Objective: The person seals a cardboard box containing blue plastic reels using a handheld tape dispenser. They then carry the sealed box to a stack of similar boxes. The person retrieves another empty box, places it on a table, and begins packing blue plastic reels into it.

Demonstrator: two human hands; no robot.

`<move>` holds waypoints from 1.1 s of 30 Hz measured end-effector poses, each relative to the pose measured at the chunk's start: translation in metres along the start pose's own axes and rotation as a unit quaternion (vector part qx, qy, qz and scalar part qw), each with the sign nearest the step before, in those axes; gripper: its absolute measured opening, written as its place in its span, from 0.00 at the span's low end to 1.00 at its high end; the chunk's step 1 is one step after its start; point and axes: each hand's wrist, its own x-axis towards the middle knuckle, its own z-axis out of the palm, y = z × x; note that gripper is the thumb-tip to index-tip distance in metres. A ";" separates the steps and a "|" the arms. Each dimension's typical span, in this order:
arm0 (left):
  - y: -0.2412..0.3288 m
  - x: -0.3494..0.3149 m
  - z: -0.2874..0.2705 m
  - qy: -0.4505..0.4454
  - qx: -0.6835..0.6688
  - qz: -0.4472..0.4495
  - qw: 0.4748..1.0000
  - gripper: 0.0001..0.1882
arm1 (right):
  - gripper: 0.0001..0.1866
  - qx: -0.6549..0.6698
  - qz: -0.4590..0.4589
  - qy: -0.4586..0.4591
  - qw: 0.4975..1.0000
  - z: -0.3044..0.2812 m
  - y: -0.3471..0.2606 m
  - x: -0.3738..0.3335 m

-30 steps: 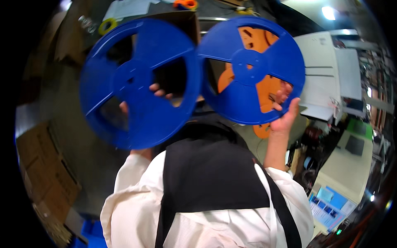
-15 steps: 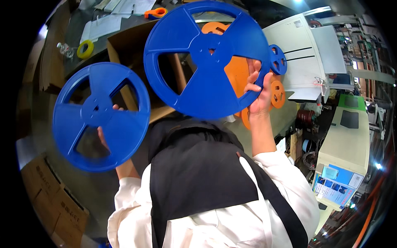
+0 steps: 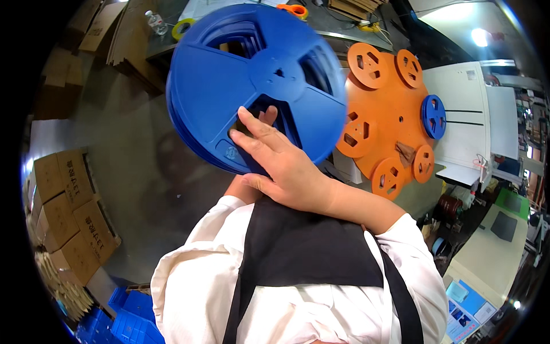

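Several blue plastic reels [image 3: 212, 97], round with wedge-shaped openings, are held face to face as one stack in front of my chest. My left hand [image 3: 268, 114] is mostly hidden behind the stack; its fingers show through the lower opening, closed round the reels from below. Across the front reel's lower part lies my right hand [image 3: 281, 163], its fingers stretched and spread over the rim and the same opening. Its thumb rests by the bottom edge.
To the right stands an orange round plate [image 3: 395, 109] carrying several orange discs [image 3: 366, 65] and a blue disc [image 3: 433, 117]. A bench [image 3: 338, 28] behind bears yellow tape [image 3: 183, 27], orange tape [image 3: 293, 10] and a bottle [image 3: 156, 22]. Cartons [image 3: 71, 212] stand at left above blue bins [image 3: 134, 318].
The two reels held apart are now together in one stack. My right hand has come left and across, from gripping a reel's rim to lying on the front reel. My view has shifted.
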 end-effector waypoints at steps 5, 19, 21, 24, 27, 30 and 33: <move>0.005 -0.012 0.017 -0.063 -0.130 -0.025 0.989 0.36 | 0.36 0.056 -0.003 -0.057 0.997 0.009 -0.019 0.011; -0.003 -0.004 0.006 -0.022 -0.187 -0.072 0.980 0.37 | 0.21 0.229 -0.038 0.303 0.924 -0.103 0.031 0.001; 0.003 -0.006 0.001 0.031 -0.161 -0.079 0.983 0.36 | 0.18 0.273 0.075 0.388 0.877 -0.121 0.049 -0.023; -0.007 -0.001 -0.036 -0.011 -0.131 -0.029 0.991 0.32 | 0.15 0.288 0.178 0.435 0.834 -0.125 0.070 -0.064; 0.000 0.001 -0.041 0.019 -0.057 -0.008 0.998 0.27 | 0.14 0.316 0.245 0.462 0.791 -0.123 0.085 -0.093; 0.015 0.004 -0.060 0.116 -0.036 -0.051 0.991 0.24 | 0.13 0.344 0.279 0.468 0.765 -0.124 0.098 -0.113; 0.016 0.014 -0.114 0.241 0.029 -0.085 0.966 0.21 | 0.14 0.352 0.319 0.453 0.754 -0.115 0.103 -0.122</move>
